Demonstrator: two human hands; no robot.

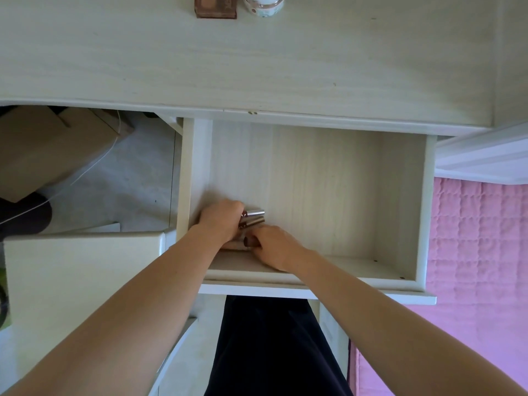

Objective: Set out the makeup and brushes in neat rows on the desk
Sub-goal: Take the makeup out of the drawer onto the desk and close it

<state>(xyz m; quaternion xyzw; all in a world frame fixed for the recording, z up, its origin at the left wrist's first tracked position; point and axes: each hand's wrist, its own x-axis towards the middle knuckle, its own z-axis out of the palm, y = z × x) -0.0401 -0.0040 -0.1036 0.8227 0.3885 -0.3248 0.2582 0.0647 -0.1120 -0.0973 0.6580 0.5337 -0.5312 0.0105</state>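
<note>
Both my hands are inside the open drawer below the desk top. My left hand curls round a bunch of silvery lipstick tubes near the drawer's front left corner. My right hand pinches another tube with a dark red end, lying just in front of the first ones. Most of the tubes are hidden by my fingers. At the desk's far edge stand a brown makeup box and a white jar, both cut off by the frame.
The drawer sticks out toward my dark-clothed legs. A white chair or cabinet is at the left, a cardboard box lies on the floor under the desk, and a pink quilted bed is at the right.
</note>
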